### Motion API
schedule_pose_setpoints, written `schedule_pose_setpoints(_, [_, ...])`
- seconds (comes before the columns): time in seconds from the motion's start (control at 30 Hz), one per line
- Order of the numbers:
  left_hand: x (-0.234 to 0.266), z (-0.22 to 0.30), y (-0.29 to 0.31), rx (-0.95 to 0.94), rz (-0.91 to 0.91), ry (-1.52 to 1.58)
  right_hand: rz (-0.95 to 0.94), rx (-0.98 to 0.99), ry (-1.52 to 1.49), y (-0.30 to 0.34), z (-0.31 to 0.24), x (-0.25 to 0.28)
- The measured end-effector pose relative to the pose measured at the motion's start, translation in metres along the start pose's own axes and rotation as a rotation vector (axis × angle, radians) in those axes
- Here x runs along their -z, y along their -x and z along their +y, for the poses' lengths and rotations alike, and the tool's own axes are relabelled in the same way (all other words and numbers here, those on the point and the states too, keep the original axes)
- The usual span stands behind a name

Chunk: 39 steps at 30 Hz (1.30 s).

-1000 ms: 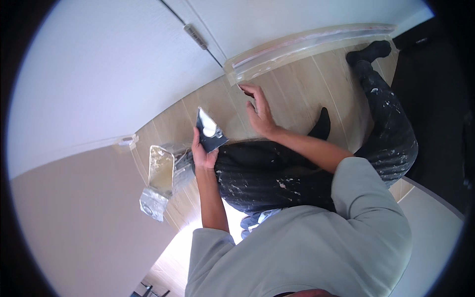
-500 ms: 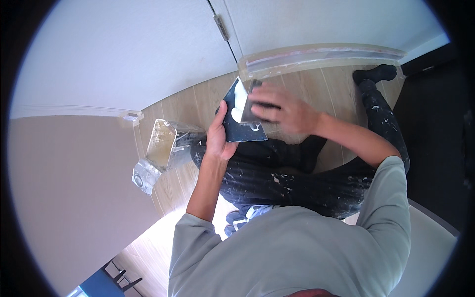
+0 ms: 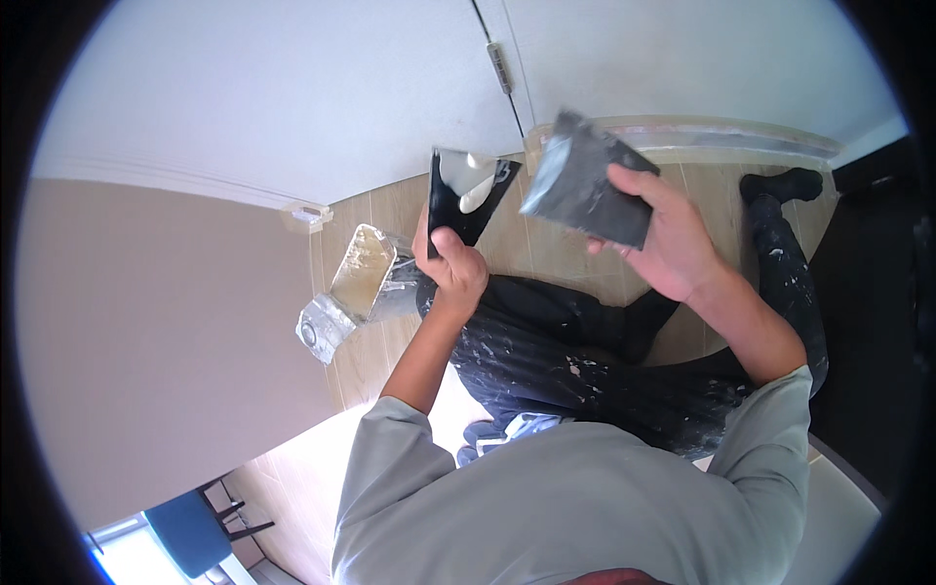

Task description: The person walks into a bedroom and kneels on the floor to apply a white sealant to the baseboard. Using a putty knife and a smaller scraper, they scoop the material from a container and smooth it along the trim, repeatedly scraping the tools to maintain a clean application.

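My left hand (image 3: 456,273) is closed round a thin dark plate (image 3: 450,216), thumb on its face. White putty (image 3: 476,197) lies smeared on that plate, which is tilted. In my right hand (image 3: 678,229) is a wide, flat grey putty spreader (image 3: 595,190), pinched by one edge with the thumb on top. A pale, shiny strip shows along the spreader's left edge. Plate and spreader are held apart, with a narrow gap between them. Left of my knee an opened, putty-stained metal can (image 3: 392,292) lies tilted, its silver flap (image 3: 327,330) folded out.
A white panel with a hinge (image 3: 498,68) rises in front of me. Masking film and tape (image 3: 702,136) cover its base along the wood floor (image 3: 390,205). A beige wall (image 3: 175,322) stands left, a black panel (image 3: 858,292) right. A blue chair (image 3: 190,531) is at lower left.
The spreader has come off the plate and moved up and right, its broad face now showing. The plate has turned more edge-on. The whole view has shifted slightly.
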<state>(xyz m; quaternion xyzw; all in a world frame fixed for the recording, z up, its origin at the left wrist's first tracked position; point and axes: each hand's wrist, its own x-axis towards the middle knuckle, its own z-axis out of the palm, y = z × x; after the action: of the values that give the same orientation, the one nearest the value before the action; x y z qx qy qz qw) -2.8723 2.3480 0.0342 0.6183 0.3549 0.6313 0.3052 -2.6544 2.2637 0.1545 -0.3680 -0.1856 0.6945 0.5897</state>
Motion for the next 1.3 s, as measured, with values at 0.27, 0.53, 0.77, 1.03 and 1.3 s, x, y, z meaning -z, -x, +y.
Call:
schedule_pose_setpoints(0.27, [-0.010, 0.015, -0.030, -0.741, -0.268, 0.024, -0.098, -0.141, -0.146, -0.005, 0.014, -0.009])
schedule_pose_setpoints(0.53, [0.008, -0.022, -0.032, -0.447, -0.627, -0.321, -0.052, -0.078, -0.236, -0.040, 0.037, 0.057])
schedule_pose_setpoints(0.77, [0.051, -0.093, 0.022, 1.414, -0.148, 0.811, 0.412, 0.451, -0.249, -0.106, 0.080, 0.193])
schedule_pose_setpoints(1.03, [0.119, -0.114, 0.074, 1.484, 0.015, 1.150, 1.208, 0.799, 0.448, -0.152, 0.106, 0.370])
schedule_pose_setpoints(1.3, [0.125, -0.131, 0.077, 1.466, -0.092, 1.427, 1.476, 0.750, 0.769, -0.160, 0.080, 0.405])
